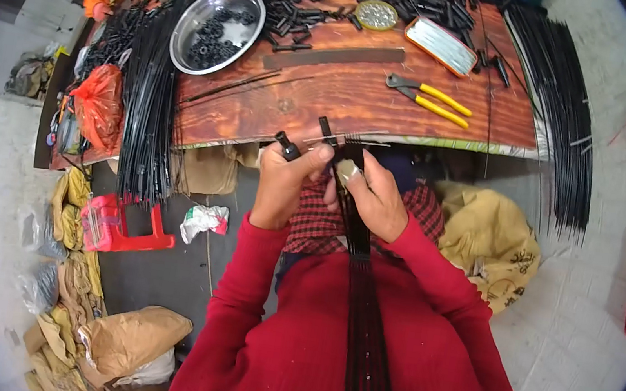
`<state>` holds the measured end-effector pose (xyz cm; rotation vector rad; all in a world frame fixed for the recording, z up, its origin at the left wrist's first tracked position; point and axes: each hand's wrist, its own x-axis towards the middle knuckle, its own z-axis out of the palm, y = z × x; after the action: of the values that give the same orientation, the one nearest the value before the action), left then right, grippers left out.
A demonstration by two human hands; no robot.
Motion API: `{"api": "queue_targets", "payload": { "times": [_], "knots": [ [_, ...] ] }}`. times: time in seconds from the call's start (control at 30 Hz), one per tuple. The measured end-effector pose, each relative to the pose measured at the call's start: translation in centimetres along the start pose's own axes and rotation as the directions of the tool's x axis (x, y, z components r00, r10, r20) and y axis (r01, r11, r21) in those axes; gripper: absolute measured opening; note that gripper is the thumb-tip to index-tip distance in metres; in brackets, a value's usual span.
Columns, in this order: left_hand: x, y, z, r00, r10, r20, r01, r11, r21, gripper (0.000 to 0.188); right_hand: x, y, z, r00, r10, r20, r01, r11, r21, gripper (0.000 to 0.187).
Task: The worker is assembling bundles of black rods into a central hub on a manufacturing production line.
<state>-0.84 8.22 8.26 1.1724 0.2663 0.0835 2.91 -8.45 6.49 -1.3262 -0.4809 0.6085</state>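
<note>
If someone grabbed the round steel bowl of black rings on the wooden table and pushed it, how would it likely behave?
The steel bowl looks thin and shiny, so it would probably slide easily on the smooth wooden table. The small black rings fill only part of it, so they would likely shift and rattle. Its wide, shallow shape suggests it would not tip readily.

bare wood ahead of the hands (330,186), pliers (428,98) right, steel bowl (216,28) left, rod bundles flanking
</note>
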Motion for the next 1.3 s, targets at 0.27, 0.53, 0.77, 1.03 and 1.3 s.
{"api": "queue_targets", "payload": {
  "times": [0.27,0.53,0.77,1.03,1.3],
  "knots": [
    [-0.6,-1.9,0.2,0.999,-0.018,-0.029,0.017,0.999,-0.029,0.032,-1.3,0.0,-1.0,0.999,0.002,0.045,0.002,0.996,-0.092,0.044],
    [-0.1,-1.9,-0.1,0.998,-0.023,-0.05,0.022,1.0,-0.016,0.035,-0.3,0.3,-1.6,0.985,0.092,0.146,-0.104,0.991,0.082,0.038],
    [0.1,-1.9,-0.5,0.999,-0.042,-0.005,0.041,0.999,-0.016,0.035,0.1,1.3,-1.8,0.961,0.203,0.188,-0.257,0.905,0.339,0.035],
    [-0.1,-1.5,-0.2,0.999,0.036,-0.038,-0.031,0.991,0.127,0.038,-0.6,0.9,-1.3,0.982,0.163,0.092,-0.176,0.972,0.152,0.045],
    [-0.1,-1.9,0.0,0.994,0.103,-0.038,-0.102,0.994,0.028,0.038,-0.4,0.4,-1.2,0.985,0.115,0.129,-0.119,0.993,0.02,0.054]
  ]
}}
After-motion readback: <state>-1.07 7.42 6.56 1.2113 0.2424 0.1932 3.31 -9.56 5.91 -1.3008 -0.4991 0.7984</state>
